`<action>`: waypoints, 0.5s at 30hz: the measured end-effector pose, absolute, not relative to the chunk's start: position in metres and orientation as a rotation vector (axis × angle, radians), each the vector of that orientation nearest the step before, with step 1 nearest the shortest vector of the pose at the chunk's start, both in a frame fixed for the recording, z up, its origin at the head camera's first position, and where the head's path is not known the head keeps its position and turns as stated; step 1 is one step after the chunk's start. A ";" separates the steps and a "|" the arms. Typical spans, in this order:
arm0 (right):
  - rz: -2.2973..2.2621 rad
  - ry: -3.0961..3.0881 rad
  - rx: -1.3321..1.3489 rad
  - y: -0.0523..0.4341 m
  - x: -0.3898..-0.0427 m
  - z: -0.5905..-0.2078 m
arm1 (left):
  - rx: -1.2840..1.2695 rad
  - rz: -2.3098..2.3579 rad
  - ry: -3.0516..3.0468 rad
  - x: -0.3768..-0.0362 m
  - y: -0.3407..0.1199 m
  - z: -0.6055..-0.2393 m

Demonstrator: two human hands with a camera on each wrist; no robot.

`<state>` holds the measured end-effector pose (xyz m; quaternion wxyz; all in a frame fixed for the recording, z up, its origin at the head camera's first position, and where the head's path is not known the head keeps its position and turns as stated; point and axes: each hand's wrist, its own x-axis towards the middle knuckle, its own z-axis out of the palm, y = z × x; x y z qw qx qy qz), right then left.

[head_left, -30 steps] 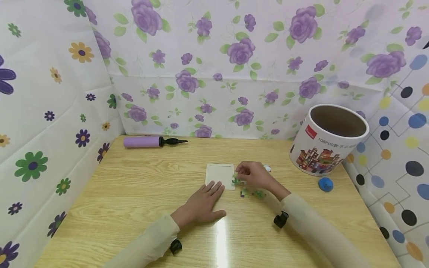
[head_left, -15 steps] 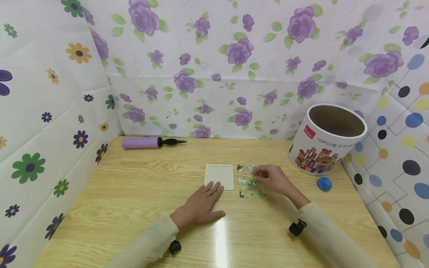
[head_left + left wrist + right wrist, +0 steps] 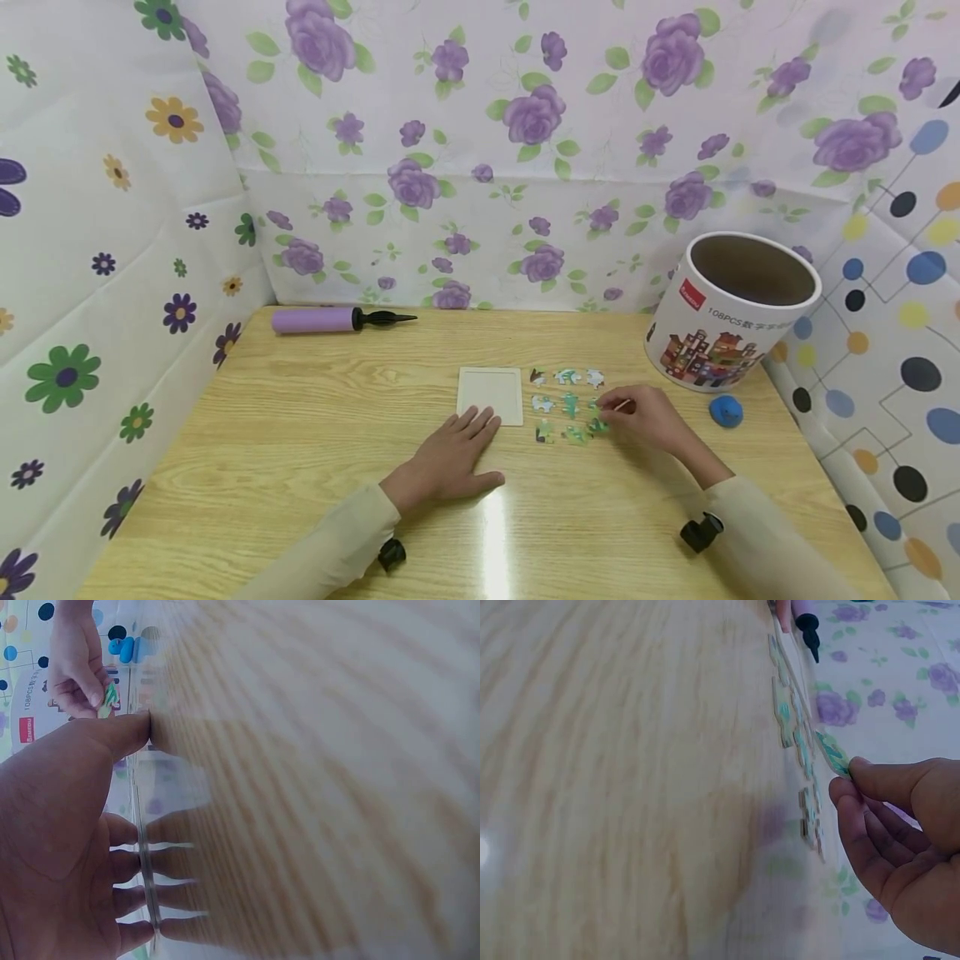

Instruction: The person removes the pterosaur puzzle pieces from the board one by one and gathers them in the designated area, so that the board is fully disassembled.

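My right hand (image 3: pixel 647 419) pinches a green jigsaw puzzle piece (image 3: pixel 832 754) between thumb and forefinger. In the right wrist view that piece is tilted, held by its edge above the other pieces. Several loose puzzle pieces (image 3: pixel 570 405) in green, white and pale blue lie in rough rows just left of this hand. Beside them is a square cream puzzle tray (image 3: pixel 490 390) with a raised border and a bare inside. My left hand (image 3: pixel 450 461) lies flat, thumb spread, its fingertips on the tray's near edge.
A large white bucket (image 3: pixel 723 333) stands at the table's back right, with a small blue toy (image 3: pixel 726 412) in front of it. A purple hand pump (image 3: pixel 315 320) lies at the back left. Patterned cloth (image 3: pixel 487 208) walls the back and both sides.
My right hand has moved rightward from beside the tray, past the rows of pieces, uncovering more of them. It now holds a green puzzle piece at the right end. My left hand stays put.
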<state>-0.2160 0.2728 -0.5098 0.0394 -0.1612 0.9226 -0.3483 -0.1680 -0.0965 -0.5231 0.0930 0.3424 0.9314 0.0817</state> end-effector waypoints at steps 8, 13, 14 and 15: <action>-1.038 2.797 -0.454 0.286 -0.210 -0.517 | 1.021 0.227 2.777 -0.168 -0.097 -0.523; -1.023 2.788 -0.445 0.290 -0.209 -0.522 | 1.018 0.221 2.778 -0.168 -0.097 -0.523; -1.019 2.787 -0.453 0.290 -0.208 -0.523 | 1.018 0.218 2.777 -0.168 -0.096 -0.523; -1.021 2.787 -0.455 0.290 -0.208 -0.523 | 1.019 0.220 2.775 -0.167 -0.096 -0.523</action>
